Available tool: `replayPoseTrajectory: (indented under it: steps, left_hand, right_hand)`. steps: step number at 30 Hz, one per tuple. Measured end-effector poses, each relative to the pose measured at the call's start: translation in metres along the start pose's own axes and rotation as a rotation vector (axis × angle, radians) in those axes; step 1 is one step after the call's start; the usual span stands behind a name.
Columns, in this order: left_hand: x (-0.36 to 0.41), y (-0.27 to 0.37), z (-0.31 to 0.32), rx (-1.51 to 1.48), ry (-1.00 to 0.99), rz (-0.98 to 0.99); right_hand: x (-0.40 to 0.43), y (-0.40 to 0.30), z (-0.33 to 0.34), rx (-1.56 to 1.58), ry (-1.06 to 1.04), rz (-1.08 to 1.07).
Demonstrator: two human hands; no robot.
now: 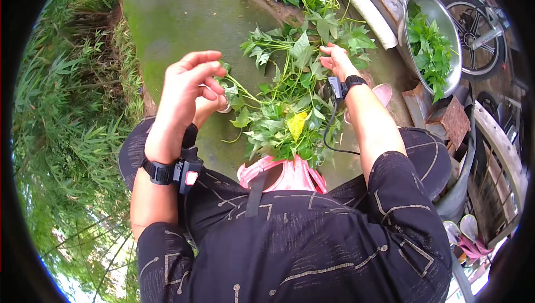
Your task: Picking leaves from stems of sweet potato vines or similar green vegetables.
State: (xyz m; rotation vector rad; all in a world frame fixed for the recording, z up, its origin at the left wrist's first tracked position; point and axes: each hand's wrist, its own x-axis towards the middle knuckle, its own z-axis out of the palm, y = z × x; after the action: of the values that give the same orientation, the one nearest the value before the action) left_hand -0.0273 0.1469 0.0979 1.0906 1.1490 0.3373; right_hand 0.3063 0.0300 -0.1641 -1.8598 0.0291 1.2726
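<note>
A heap of green leafy vines [288, 81] with long stems lies on the ground between my legs, with one yellow leaf [296, 125] near its lower part. My left hand [196, 73] is raised left of the heap, fingers curled and apart, holding nothing that I can see. Over the heap's right side, my right hand [334, 60] reaches among the leaves with its fingers spread; leaves touch or lie just beside the fingertips, and no clear hold shows. A pink plastic stool [292, 175] is beneath me.
A metal basin [434, 43] holding picked leaves stands tilted at the right. Near it are a white pipe [363, 6], a wheel of a parked two-wheeler [472, 31], rusty scrap pieces [453, 123] and a curved wooden frame [497, 135]. Dense foliage [71, 94] borders the mossy concrete [179, 14] on the left.
</note>
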Motion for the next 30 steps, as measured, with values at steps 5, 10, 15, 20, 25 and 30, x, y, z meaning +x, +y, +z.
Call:
replayPoseTrajectory:
  steps: [5,10,15,20,25,30]
  left_hand:
    - [0.012,-0.011,0.011,0.049,-0.143,-0.055]
    - [0.014,-0.031,0.016,0.459,-0.131,0.126]
    - [0.011,-0.027,0.020,0.427,-0.099,0.188]
    - [0.014,-0.022,-0.003,0.188,-0.149,0.111]
    - [0.008,0.013,-0.126,-0.415,0.474,0.298]
    - [-0.038,-0.006,-0.269,-0.250,0.725,-0.130]
  right_hand:
    - [-0.008,-0.001,-0.019,0.097,-0.059,-0.080]
    - [-0.077,-0.045,0.007,-0.250,-0.133,-0.392]
    - [-0.183,-0.109,0.076,-0.383,-0.643,-0.646]
    - [-0.222,-0.125,0.123,-0.160,-0.967,-0.613]
    - [-0.158,-0.076,0.143,-0.350,-0.634,-0.628]
    - [-0.078,0.090,0.152,-1.180,-0.442,-0.716]
